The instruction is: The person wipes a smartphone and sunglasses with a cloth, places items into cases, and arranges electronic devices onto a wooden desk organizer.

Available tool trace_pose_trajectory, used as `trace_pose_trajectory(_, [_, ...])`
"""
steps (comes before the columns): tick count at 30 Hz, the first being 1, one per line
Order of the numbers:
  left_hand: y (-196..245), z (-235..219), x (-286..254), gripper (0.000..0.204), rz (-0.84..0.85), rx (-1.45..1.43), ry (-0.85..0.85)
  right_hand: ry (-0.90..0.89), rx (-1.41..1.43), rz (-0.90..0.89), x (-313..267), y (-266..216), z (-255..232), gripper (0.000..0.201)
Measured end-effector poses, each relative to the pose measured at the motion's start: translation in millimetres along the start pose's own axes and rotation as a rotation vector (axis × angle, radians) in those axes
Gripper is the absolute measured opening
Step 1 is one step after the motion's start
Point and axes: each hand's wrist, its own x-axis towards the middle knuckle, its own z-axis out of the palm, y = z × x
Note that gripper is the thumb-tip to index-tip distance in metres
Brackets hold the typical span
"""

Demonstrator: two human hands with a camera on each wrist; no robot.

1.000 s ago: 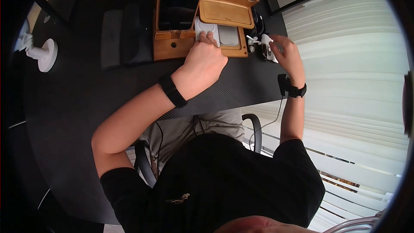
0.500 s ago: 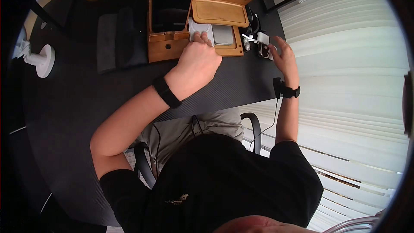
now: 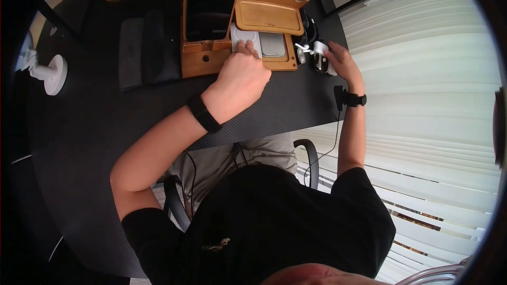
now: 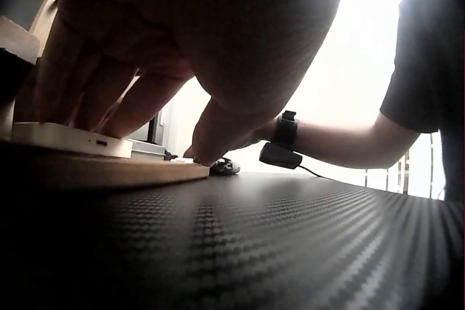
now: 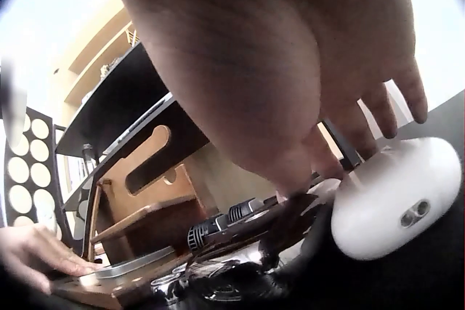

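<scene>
In the head view my left hand [image 3: 240, 79] rests its fingertips on a flat white block with a round ring [image 3: 246, 37], which lies on the base of a wooden stand [image 3: 266, 16]. The left wrist view shows a small port in the side of the white block [image 4: 69, 139], and fingers coming down on its top. My right hand [image 3: 342, 63] reaches over a cluster of small things at the right, fingers extended around a white rounded object [image 5: 396, 201] with two small dark ovals. Its thumb is close to a dark glossy item [image 5: 290, 226].
A silver square plate [image 3: 273, 45] lies beside the white block. White earbuds [image 3: 302, 47] and a watch-like item [image 3: 320, 62] sit near the right hand. A dark screen [image 3: 211, 5] stands in the wooden holder. At the left are a white lamp base [image 3: 55, 75] and a dark pad [image 3: 132, 53].
My right hand has moved leftward and forward, over the white things, after being drawn slightly back from them half a second ago. My left hand stays on the white block.
</scene>
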Motion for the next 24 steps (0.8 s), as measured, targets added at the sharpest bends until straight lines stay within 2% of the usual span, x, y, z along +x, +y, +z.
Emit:
trace_pose_trajectory(4, [-1.2,-1.7,0.4,0.054,0.017,-0.005,-0.012,0.008,-0.005,-0.062,6.7,-1.4,-0.6,0.043])
trace_pose_trajectory(6, [-1.8,-5.5,-0.1,0.053,-0.008,-0.059,-0.003,-0.113,0.152,0.184,7.1,-14.6,-11.0,0.043])
trace_pose_trajectory(9, [-1.0,-11.2,-1.9,0.049,-0.038,-0.148,0.017,-0.169,0.075,0.264,11.1,-33.1,-24.9,0.041])
trace_pose_trajectory(10, [-1.5,-13.8,-2.1,0.047,-0.050,-0.181,0.032,-0.167,0.074,0.264,9.6,-31.5,-22.4,0.041])
trace_pose_trajectory(12, [-3.5,-22.1,-1.0,0.045,-0.016,-0.269,0.015,0.007,0.145,0.090,5.3,-25.9,-14.8,0.037])
trace_pose_trajectory(14, [-3.0,-26.9,0.8,0.042,0.020,-0.357,-0.003,0.034,0.176,0.080,3.4,-34.3,-17.5,0.035])
trace_pose_trajectory(16, [-0.3,-29.4,3.2,0.040,0.060,-0.758,-0.043,0.058,0.210,0.071,-0.8,-42.8,-22.9,0.034])
trace_pose_trajectory(17, [1.8,-32.8,3.1,0.040,0.058,-0.758,-0.044,0.101,0.275,0.099,-3.1,-47.3,-26.8,0.033])
trace_pose_trajectory(19, [6.0,-40.1,2.1,0.040,-0.044,-1.132,-0.034,0.141,0.342,0.126,-10.7,-63.6,-38.5,0.031])
trace_pose_trajectory(20, [11.7,-17.3,4.6,0.047,-0.019,-1.281,0.047,0.102,0.454,0.165,-17.3,-79.8,-44.5,0.030])
trace_pose_trajectory(21, [13.6,-9.9,6.3,0.047,-0.018,-1.283,0.045,0.062,0.565,0.206,-24.5,-96.0,-48.7,0.029])
trace_pose_trajectory(22, [15.1,-4.8,7.5,0.051,-0.082,-1.517,-0.067,0.049,0.629,0.118,-31.1,-112.1,-48.8,0.027])
trace_pose_trajectory(23, [15.9,-1.4,8.6,0.056,-0.149,-1.749,-0.188,0.006,0.674,0.118,-38.5,-124.1,-47.4,0.027])
trace_pose_trajectory(24, [13.8,1.7,10.1,0.062,-0.153,-1.843,-0.318,-0.020,0.640,0.028,-42.9,-137.3,-48.0,0.028])
